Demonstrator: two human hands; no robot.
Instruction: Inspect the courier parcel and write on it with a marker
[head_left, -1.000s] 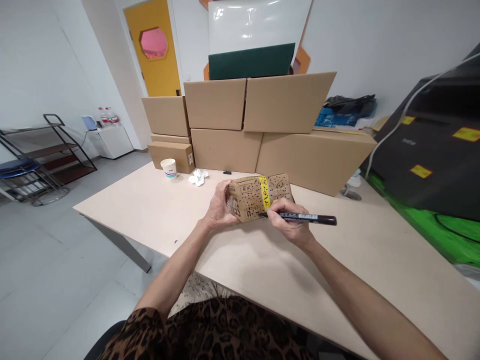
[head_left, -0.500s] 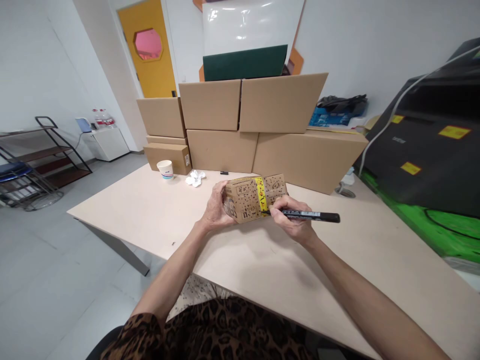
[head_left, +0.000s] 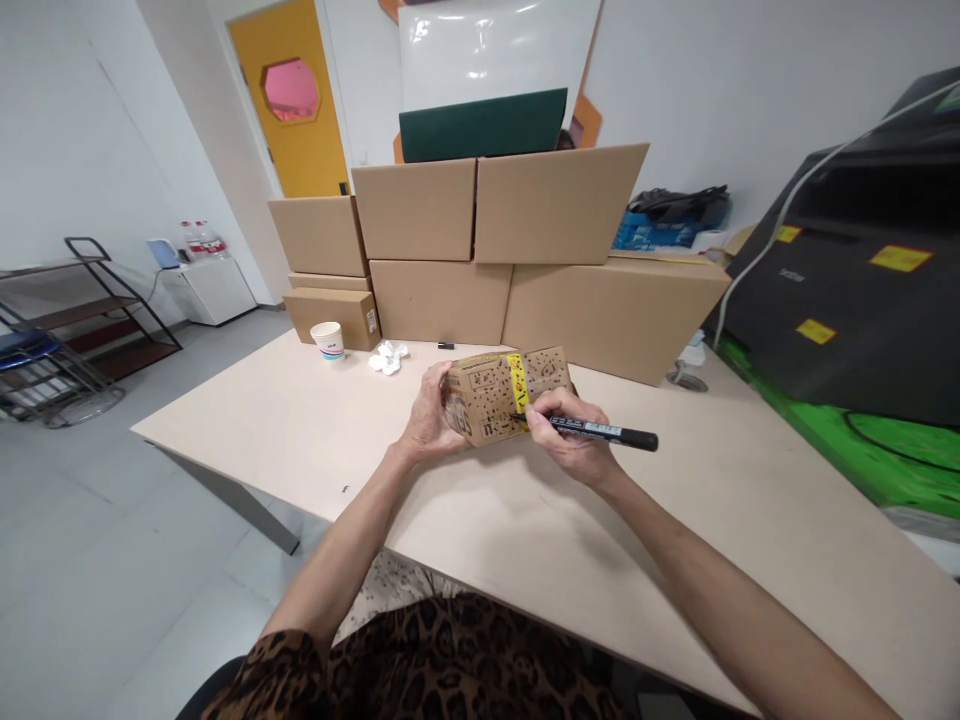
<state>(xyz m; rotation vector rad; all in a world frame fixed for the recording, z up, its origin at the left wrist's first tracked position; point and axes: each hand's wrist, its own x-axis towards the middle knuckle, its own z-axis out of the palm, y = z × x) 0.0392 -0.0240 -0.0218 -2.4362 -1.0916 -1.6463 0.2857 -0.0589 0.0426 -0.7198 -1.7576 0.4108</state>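
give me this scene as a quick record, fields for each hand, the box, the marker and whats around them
left hand: grips the left end of the small printed box
left hand point: the left hand
right hand: the right hand holds the black marker
box: cardboard, dark printed marks, yellow strip across it
marker: tip at the box's printed face, beside the strip; contact unclear
table: paper cup, crumpled white tissue, small black piece
background: stacked plain cardboard boxes
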